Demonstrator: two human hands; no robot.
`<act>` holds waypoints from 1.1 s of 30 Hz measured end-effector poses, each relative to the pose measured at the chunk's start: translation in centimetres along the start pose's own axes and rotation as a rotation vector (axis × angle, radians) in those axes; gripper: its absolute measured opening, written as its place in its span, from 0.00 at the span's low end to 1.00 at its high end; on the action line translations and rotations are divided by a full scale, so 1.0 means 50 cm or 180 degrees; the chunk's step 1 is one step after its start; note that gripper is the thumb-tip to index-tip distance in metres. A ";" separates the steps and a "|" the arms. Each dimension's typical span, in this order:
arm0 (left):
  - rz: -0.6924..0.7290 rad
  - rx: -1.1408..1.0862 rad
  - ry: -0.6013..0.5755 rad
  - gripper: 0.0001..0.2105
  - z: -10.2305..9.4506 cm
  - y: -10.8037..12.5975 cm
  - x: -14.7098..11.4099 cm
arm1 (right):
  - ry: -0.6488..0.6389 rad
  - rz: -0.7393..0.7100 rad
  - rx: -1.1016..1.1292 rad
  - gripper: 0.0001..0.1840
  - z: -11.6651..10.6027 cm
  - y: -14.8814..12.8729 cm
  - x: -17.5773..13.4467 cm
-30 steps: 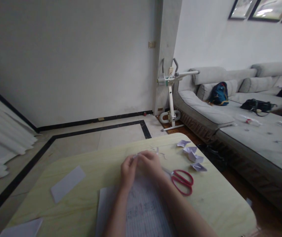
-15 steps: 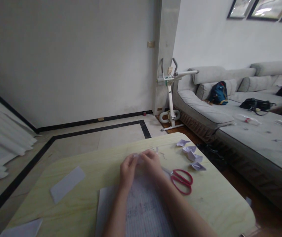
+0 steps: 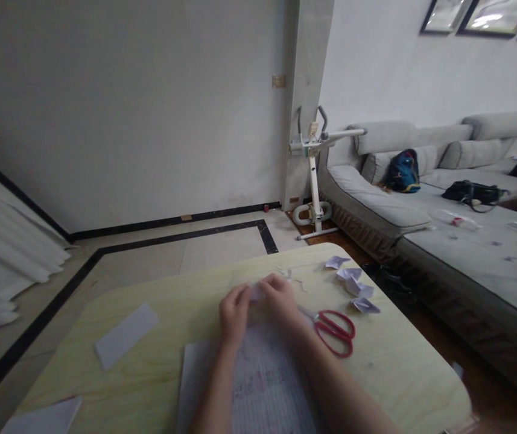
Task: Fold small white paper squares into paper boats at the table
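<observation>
Between my two hands is a small piece of white paper (image 3: 255,292), pinched from both sides above the top of a lined notebook (image 3: 267,380). My left hand (image 3: 234,310) grips its left edge with thumb and fingers closed. My right hand (image 3: 280,299) holds the right side, its fingers covering part of the paper. Just right of my right wrist lies a pair of scissors (image 3: 334,331) with red handles, the blades partly hidden by the hand. Several folded paper pieces (image 3: 349,281) sit near the table's right far edge. Thin paper scraps (image 3: 291,277) lie beyond my right hand.
On the left of the pale wooden table (image 3: 172,325) lie a white paper rectangle (image 3: 126,336) and another sheet (image 3: 45,417) at the near corner. A grey sofa (image 3: 457,253) with bags stands to the right. An exercise machine (image 3: 315,181) is by the wall.
Both hands keep hold of the small paper, and its white face shows more between the fingers now. The view has shifted very slightly; the things on the table lie as before.
</observation>
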State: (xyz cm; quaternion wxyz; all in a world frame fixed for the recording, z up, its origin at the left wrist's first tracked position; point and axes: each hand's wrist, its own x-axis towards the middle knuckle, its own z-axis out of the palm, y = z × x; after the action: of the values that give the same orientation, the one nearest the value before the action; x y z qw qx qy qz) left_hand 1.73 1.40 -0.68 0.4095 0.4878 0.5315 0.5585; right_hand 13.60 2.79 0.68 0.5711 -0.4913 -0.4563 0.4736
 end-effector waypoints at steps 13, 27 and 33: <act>0.0107 0.0149 -0.0476 0.13 0.001 0.011 -0.013 | 0.0259 0.0147 0.0415 0.11 -0.014 0.006 0.010; 0.0255 0.0514 -0.0407 0.18 0.008 0.021 -0.019 | 0.0278 0.0099 0.0495 0.11 -0.011 0.007 0.009; 0.0173 0.0320 -0.0435 0.16 0.004 0.027 -0.017 | 0.0089 0.0194 0.0472 0.08 -0.005 -0.002 0.007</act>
State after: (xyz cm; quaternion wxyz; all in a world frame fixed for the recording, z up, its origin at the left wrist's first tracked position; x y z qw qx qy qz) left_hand 2.14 0.47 0.56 0.4045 0.5589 0.5162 0.5075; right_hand 13.89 3.08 0.78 0.5976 -0.4678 -0.3968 0.5163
